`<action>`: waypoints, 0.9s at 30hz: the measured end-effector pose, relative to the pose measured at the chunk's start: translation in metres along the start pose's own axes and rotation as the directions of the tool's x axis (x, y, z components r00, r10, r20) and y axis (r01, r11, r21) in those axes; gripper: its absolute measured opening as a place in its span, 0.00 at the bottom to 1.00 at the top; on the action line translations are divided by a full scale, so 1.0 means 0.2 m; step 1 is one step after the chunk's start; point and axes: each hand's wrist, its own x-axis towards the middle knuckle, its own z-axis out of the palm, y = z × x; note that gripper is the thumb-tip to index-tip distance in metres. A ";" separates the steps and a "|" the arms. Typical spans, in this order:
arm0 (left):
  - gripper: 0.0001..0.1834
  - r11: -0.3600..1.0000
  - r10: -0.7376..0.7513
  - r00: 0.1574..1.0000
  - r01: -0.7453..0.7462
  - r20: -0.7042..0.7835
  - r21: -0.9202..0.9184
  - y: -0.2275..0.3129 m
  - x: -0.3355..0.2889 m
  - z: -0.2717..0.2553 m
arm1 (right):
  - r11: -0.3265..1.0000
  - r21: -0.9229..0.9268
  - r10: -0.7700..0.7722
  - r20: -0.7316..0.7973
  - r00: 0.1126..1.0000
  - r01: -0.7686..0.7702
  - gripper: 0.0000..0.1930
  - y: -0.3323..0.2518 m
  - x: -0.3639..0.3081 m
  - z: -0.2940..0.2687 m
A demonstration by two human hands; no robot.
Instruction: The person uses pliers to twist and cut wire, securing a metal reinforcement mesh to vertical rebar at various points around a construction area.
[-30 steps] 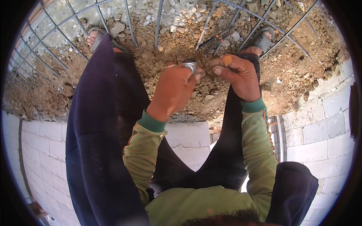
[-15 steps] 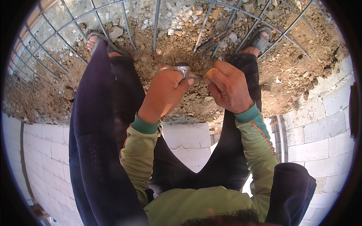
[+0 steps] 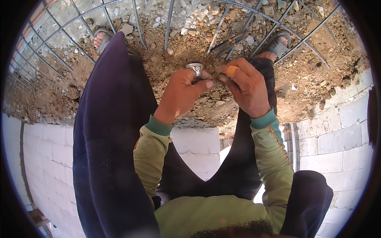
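My left hand (image 3: 182,93) is closed, with the thumb stretched along the curled fingers. A large silver ring (image 3: 195,68) with a dark stone sits on one of its fingers. Just right of it, my right hand (image 3: 250,89) pinches with thumb and forefinger, and an orange band (image 3: 232,71) wraps one finger. The two sets of fingertips are close together but apart. Whatever they pinch, if anything, is too small to make out against the soil. Both hands are above the ground between my knees.
Steel reinforcing bars (image 3: 169,25) form a grid beyond my hands, over soil and broken stones (image 3: 198,18). A hand tool with dark and orange handles (image 3: 230,43) lies near my right sandal (image 3: 276,45). Pale block walls (image 3: 333,144) rise on both sides.
Both hands have shifted slightly right. My left thumb is now stretched further out, and the right fingers have opened a little from their tighter curl. The view has moved slightly.
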 end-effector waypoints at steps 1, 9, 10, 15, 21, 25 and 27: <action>0.12 0.955 0.005 0.996 0.020 0.083 -0.297 -0.01 0.02 0.00 | 0.996 -0.061 -0.071 -0.003 0.997 0.071 0.13 0.02 0.01 -0.02; 0.12 0.671 -0.032 0.967 0.208 0.253 -0.711 0.07 0.02 -0.02 | 0.999 0.054 0.007 -0.054 0.999 -0.004 0.10 0.03 0.01 -0.06; 0.12 0.613 -0.010 0.955 0.240 0.297 -0.753 0.06 0.02 -0.02 | 0.999 0.054 0.008 -0.057 0.998 -0.005 0.10 0.03 0.01 -0.06; 0.12 0.739 -0.041 0.945 0.247 0.325 -0.627 0.03 0.03 -0.03 | 0.982 0.189 0.036 -0.143 0.989 -0.009 0.09 0.03 0.01 -0.04; 0.06 0.668 -0.018 0.982 0.152 0.188 -0.729 0.01 0.02 0.05 | 1.000 0.012 0.014 -0.152 0.988 -0.012 0.08 -0.01 -0.01 -0.03; 0.07 0.612 -0.068 0.997 0.072 0.038 -0.787 -0.07 0.06 0.10 | 0.993 0.067 0.101 -0.122 0.987 -0.094 0.06 -0.06 -0.05 0.08; 0.06 0.650 -0.099 0.995 0.059 -0.008 -0.758 -0.06 0.06 0.09 | 0.962 0.210 0.197 -0.098 0.976 -0.173 0.05 -0.06 -0.05 0.09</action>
